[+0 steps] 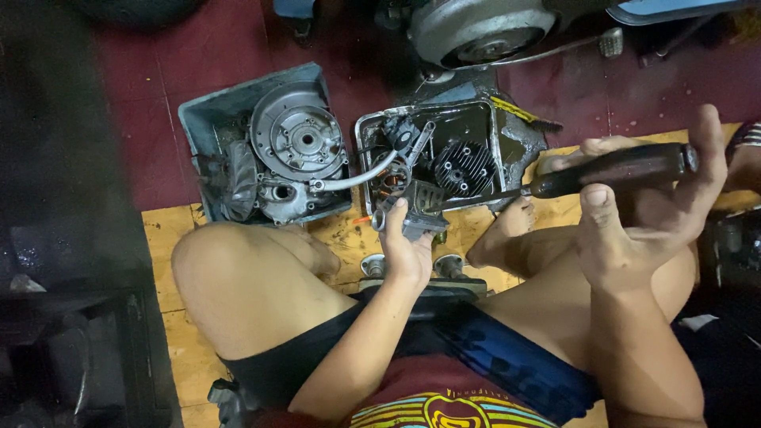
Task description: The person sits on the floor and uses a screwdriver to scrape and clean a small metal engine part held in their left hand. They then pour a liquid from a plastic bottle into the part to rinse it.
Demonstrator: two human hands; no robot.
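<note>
Left hand (pixel 408 250) has its grip clamped on a small grey engine part (pixel 416 212) over the wooden board (pixel 170 238); right hand (pixel 634 206) grasps the screwdriver (pixel 587 176). Best brace the part firmly; oily trays (pixel 198 111) lie beyond.

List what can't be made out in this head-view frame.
- Screwdriver tip: head view, hidden behind the small metal part gripped by the left hand.
- Right hand palm: covered by the handle.
- Machine above: cut off by top edge.
- Left side: too dark.
</note>
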